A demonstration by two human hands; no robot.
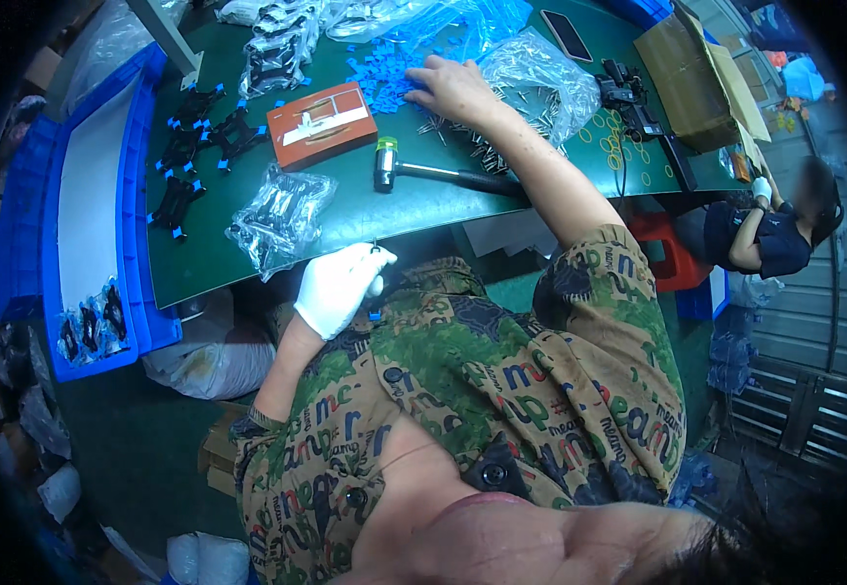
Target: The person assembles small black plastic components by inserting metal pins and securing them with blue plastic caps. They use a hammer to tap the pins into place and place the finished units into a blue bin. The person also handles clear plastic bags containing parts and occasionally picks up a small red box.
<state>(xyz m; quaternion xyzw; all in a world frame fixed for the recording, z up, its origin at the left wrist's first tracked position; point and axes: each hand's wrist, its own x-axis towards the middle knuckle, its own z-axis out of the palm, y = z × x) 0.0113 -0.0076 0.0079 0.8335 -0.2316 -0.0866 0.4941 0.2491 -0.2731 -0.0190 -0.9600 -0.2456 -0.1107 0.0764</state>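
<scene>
My left hand point(338, 291), in a white glove, is closed near the table's front edge on a small black bracket; most of it is hidden, but a blue end piece point(374, 315) shows below the fingers. Bare and reaching across the table, my right hand point(455, 93) has its fingers apart over the edge of a heap of small blue pieces point(379, 73). Beside that forearm lies a pile of metal pins point(492, 151). A hammer point(423, 171) with a yellow-green face rests between my hands. Left of it is a brown-red block point(322, 127).
Black brackets with blue ends point(233, 136) lie at the left, near a bagged bundle point(282, 219). A blue tray point(140, 244) borders the table. To the right are a clear bag point(545, 73), yellow rings point(613, 141), a phone point(567, 36) and a cardboard box point(691, 83). A co-worker point(774, 229) sits far right.
</scene>
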